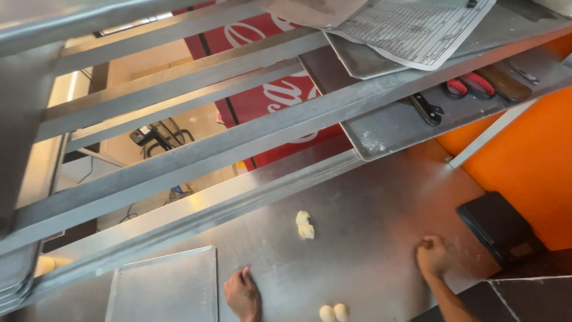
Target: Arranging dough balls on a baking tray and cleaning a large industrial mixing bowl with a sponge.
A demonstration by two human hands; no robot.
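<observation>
Two bare hands reach forward, well apart. The left hand [243, 294] lies palm down, fingers together. The right hand [434, 255] is curled into a loose fist, forearm angled inward.

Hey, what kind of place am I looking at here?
Probably a commercial kitchen or bakery: a steel worktable with dough pieces, both hands pressed on it, and a metal shelf holding scissors.
</observation>
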